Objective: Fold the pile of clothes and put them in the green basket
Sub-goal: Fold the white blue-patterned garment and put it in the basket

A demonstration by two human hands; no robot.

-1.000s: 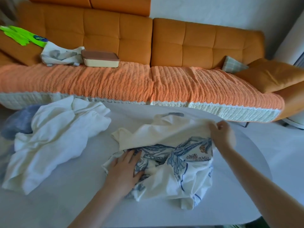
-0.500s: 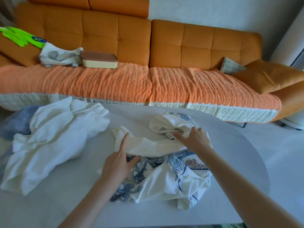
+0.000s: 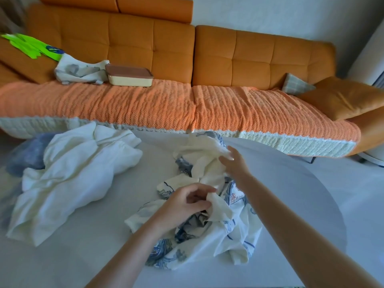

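On the near half of the pale tabletop (image 3: 104, 256), seen from the head camera, a white garment with a blue print (image 3: 207, 252) lies crumpled, stretching from the near edge towards the far side. The left hand (image 3: 185, 204) sits over its middle, with thumb and curled fingers pinching a fold of the white fabric. The right hand (image 3: 235, 165) reaches further out, its fingers straight and slightly spread above the bunched far part of the same garment; whether it touches the cloth cannot be told. To the left, apart from the printed piece, a plain white garment (image 3: 72, 179) lies in a loose heap, with a blue cloth (image 3: 27, 156) showing beyond its far left edge. Behind the tabletop stands an orange sofa (image 3: 249, 57), whose seat is draped in an orange knitted cover (image 3: 124, 104). On the seat's left part rest a cream box with a brown lid (image 3: 128, 76), a crumpled pale cloth (image 3: 79, 72) touching the box's left side, and something bright green (image 3: 35, 48) further left. An orange cushion (image 3: 349, 98) and a small checked cushion (image 3: 297, 85) lie at the right end.
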